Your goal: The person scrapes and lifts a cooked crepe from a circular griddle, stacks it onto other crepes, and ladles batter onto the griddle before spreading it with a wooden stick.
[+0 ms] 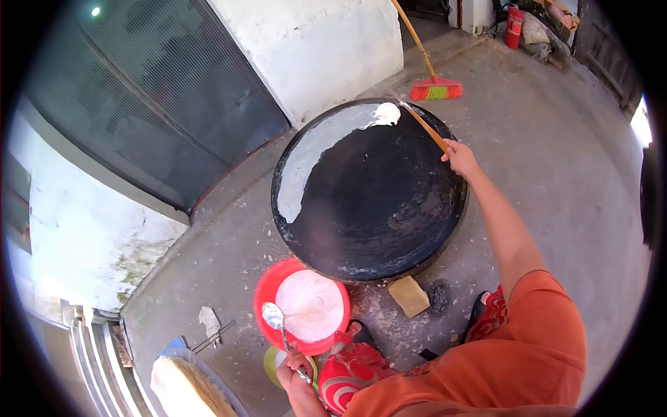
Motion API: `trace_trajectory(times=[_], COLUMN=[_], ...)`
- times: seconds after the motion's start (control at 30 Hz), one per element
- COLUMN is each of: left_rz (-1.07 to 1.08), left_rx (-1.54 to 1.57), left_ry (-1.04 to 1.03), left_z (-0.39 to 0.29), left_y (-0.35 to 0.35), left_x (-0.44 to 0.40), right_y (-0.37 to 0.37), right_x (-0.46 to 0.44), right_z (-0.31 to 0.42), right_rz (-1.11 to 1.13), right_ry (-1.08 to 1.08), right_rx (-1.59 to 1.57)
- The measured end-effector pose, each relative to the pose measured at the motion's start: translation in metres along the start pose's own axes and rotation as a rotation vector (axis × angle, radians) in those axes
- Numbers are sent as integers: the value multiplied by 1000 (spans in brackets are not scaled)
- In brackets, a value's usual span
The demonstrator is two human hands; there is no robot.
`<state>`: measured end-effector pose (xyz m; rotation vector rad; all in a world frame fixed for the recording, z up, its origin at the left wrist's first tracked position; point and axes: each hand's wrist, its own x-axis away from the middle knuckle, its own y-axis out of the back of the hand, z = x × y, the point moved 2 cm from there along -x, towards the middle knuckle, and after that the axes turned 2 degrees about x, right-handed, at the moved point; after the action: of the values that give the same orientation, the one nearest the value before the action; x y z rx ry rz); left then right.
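My right hand (458, 157) is closed round the wooden handle of a spreading tool (427, 128), whose far end reaches the back rim of a big round black griddle (375, 187). A lump of white batter (387, 114) lies by the tool's far end, and a thin pale layer (302, 160) curves along the griddle's left side. Low in the view, my left hand (294, 364) is wrapped round the handle of a metal ladle (274, 316). The ladle's bowl is over the left side of a red basin (266, 288) holding white batter (309, 309).
A tan block (408, 297) and a dark scrubber (439, 297) lie below the griddle. A green bowl (272, 367) is beside my left hand. At lower left is a tray with a pale stack (184, 389). A broom (435, 89) stands behind the griddle.
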<state>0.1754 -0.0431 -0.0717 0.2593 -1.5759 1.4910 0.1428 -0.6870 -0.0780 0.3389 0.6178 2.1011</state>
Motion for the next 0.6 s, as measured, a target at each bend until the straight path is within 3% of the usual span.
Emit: trace_trajectory(times=[0.03,0.1,0.27,0.33,0.37,0.47,0.57,0.6], left_rz=[8,-13,40,45,44,41,20,31], left_rx=[-26,-33,-35,-47,-49,-46,-82,-73], left_ry=[-18,-52,-78,-73,-78,-15,-45,-55], left_z=[7,22,55,66,69,81,76,74], left_y=[-8,-23,-40,-43,-43,-45,-39,-37], left_x=[11,29,55,56,55,50,44,44], right_y=[3,-1,2,4,-3,-20,-15,-27], right_x=[1,4,10,7,10,25,16,4], right_z=[9,24,25,24,25,51,28,12], right_rz=[1,152,305,112,116,406,220,83], right_ry=[0,-291,-301,-348,-350,-310,-313,-190], right_rx=[-7,-126,-271,-151,-154,-225,-175,-157])
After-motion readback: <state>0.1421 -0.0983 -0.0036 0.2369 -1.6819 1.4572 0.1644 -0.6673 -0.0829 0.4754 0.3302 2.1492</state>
